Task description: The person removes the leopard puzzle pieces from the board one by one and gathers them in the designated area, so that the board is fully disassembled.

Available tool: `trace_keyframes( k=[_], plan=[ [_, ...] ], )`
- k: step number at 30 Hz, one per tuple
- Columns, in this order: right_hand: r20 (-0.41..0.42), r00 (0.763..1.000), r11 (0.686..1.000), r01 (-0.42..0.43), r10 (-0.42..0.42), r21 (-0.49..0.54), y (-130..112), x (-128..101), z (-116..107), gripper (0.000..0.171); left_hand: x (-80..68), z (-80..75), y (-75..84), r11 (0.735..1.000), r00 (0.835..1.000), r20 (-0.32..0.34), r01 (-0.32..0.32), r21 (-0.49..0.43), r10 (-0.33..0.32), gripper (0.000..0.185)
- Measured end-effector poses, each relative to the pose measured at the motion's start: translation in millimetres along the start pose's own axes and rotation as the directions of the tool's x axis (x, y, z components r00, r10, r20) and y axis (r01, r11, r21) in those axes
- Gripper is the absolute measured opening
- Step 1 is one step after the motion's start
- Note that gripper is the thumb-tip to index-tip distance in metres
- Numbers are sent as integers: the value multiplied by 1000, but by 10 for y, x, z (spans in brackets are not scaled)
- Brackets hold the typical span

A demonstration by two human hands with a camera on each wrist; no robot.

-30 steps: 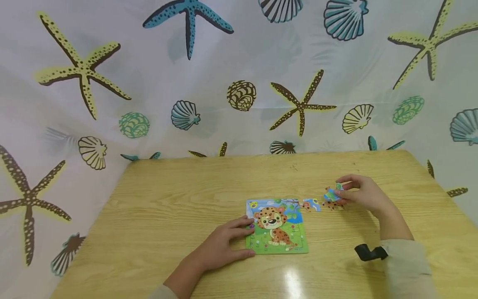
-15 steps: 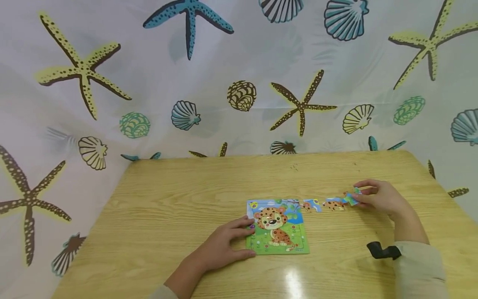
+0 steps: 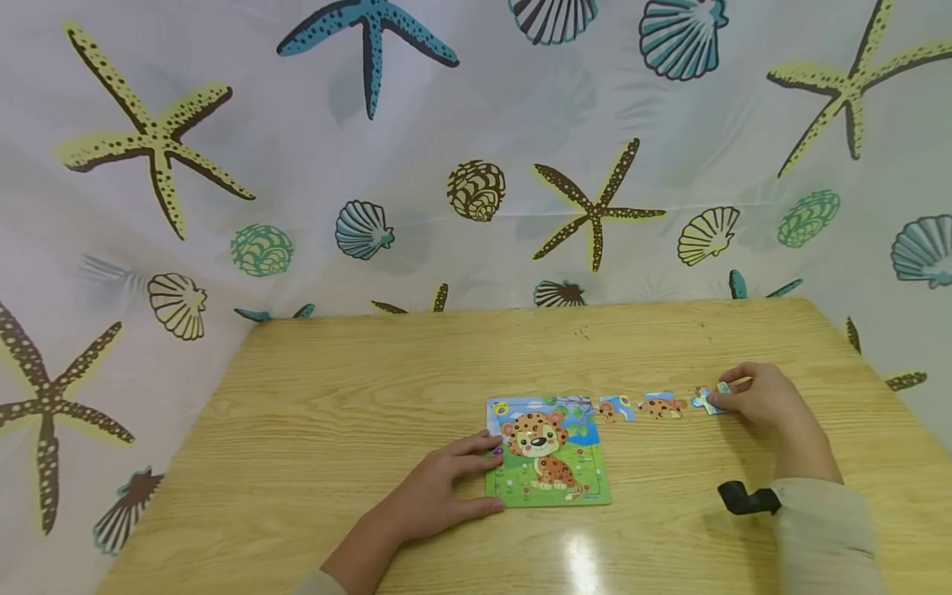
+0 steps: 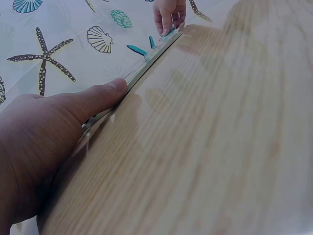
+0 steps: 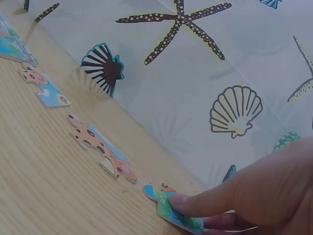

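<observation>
Head view: right hand (image 3: 766, 401) at the right end of a row of three loose puzzle pieces on the wooden bench (image 3: 335, 413), fingers curled onto the blue-green puzzle piece (image 3: 706, 401), pinning it flat on the bench surface just right of the spotted orange piece (image 3: 660, 406) and the small blue piece (image 3: 617, 407). Left hand (image 3: 439, 496) lying flat with straight, relaxed fingers against the left edge of the leopard puzzle board (image 3: 549, 452), gripping nothing. Right wrist view: fingertip (image 5: 183, 203) pressed on top of the blue-green piece, shell-and-starfish curtain (image 5: 195, 73) directly behind the bench edge.
</observation>
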State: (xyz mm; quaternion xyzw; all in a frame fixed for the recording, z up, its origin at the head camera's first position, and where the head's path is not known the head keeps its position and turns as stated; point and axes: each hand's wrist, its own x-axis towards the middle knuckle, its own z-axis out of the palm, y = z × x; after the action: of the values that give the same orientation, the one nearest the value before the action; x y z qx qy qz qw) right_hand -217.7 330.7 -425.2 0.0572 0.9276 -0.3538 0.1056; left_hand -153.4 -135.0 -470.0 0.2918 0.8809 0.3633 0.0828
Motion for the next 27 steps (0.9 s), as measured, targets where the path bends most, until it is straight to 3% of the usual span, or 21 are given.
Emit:
trace_keyframes(
  k=[4, 8, 15, 21, 27],
  plan=[
    [-19, 1000, 997, 4, -5, -76, -74, 1, 8, 45, -7, -23, 6, 1000, 1000, -3, 1, 7, -1, 64],
    [-14, 1000, 997, -8, 7, -79, -121, -13, 13, 43, -12, -31, 3, 1000, 1000, -17, -7, 13, 8, 63],
    [8, 1000, 996, 3, -2, -84, -115, -54, 21, 62, -15, 13, -22, 999, 999, 0, -34, -2, 34, 62],
    [15, 995, 981, 98, -101, 166, -361, 5, 138, 72, -18, -8, -72, 999, 999, -26, -40, 36, 41, 61],
    [138, 976, 942, 119, -170, 315, -652, 27, 314, 65, -7, -12, -41, 998, 998, -15, -55, 2, 55, 61]
  ],
)
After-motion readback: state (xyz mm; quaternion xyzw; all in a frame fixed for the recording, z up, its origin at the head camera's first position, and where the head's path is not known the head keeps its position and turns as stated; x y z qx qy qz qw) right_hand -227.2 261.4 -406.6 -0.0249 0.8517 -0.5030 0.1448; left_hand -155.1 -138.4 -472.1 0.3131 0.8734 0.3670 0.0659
